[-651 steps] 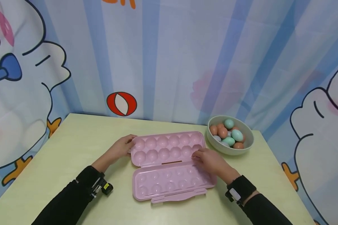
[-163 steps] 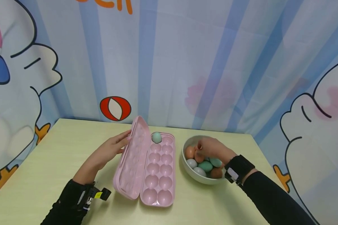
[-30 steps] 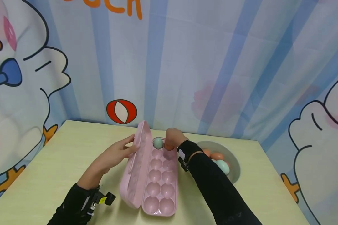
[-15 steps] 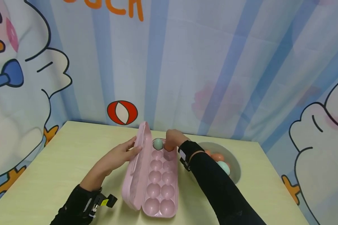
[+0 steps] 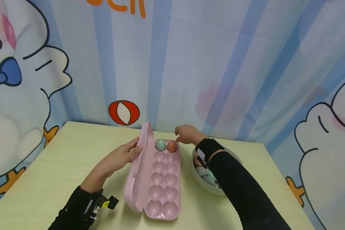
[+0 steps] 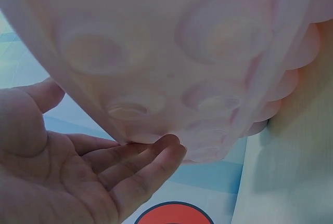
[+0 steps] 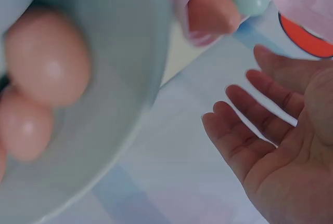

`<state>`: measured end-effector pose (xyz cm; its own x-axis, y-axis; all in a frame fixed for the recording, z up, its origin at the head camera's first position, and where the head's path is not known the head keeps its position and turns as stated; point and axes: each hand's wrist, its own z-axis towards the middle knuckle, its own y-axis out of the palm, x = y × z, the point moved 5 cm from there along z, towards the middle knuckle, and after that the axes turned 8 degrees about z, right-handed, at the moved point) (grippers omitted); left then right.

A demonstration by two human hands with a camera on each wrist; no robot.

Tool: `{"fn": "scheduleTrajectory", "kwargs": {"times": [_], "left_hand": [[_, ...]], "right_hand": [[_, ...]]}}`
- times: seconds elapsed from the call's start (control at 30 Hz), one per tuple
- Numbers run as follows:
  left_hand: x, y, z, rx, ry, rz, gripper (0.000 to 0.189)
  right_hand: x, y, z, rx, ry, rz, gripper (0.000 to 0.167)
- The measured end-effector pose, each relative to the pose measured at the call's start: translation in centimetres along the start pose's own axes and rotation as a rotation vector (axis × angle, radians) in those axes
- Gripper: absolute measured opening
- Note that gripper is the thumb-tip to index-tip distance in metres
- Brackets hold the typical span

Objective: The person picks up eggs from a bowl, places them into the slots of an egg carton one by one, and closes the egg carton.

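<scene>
A pink plastic egg carton (image 5: 170,193) sits on the table, its lid (image 5: 138,179) raised on the left. My left hand (image 5: 119,159) holds the lid's edge, thumb on the inner side and fingers on the outer side, as the left wrist view confirms. In the far row of cups a pale green egg (image 5: 160,145) lies beside a brown egg (image 5: 172,147). My right hand (image 5: 189,134) is in the air between the carton and the bowl (image 5: 202,186). Its fingers are relaxed and hold nothing in the right wrist view.
Inside the bowl are several brown eggs (image 7: 48,57), grey eggs (image 5: 209,180) and green ones, partly hidden by the right forearm. The pale yellow table (image 5: 83,150) ends at a blue striped curtain (image 5: 178,64) with cartoon ducks.
The right hand has let go of the brown egg in the far right cup and moved right, off the carton. The left hand still holds the lid.
</scene>
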<state>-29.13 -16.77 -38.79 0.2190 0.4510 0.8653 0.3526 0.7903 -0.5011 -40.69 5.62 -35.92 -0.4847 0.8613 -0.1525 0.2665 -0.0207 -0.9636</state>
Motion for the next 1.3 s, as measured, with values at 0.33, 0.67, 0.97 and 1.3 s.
{"fn": "scheduleTrajectory", "kwargs": {"times": [0.33,0.67,0.97,1.3], "left_hand": [[-0.4,0.0,-0.1,-0.013,0.012,-0.039,0.073],[-2.5,0.7,-1.4,0.097,-0.011,-0.132,0.071],[-3.3,1.8,-1.5,0.119,0.049,-0.275,0.061],[-3.3,2.1,-1.1,0.108,0.036,-0.302,0.063]], "right_hand": [[2.6,-0.7,-3.0,-0.013,-0.047,0.025,0.044],[4.3,-0.5,-6.3,0.004,-0.097,0.078,0.048],[6.7,1.0,-9.5,-0.085,-0.054,0.136,0.046],[8.0,2.5,-12.4,-0.103,-0.046,0.190,0.048]]}}
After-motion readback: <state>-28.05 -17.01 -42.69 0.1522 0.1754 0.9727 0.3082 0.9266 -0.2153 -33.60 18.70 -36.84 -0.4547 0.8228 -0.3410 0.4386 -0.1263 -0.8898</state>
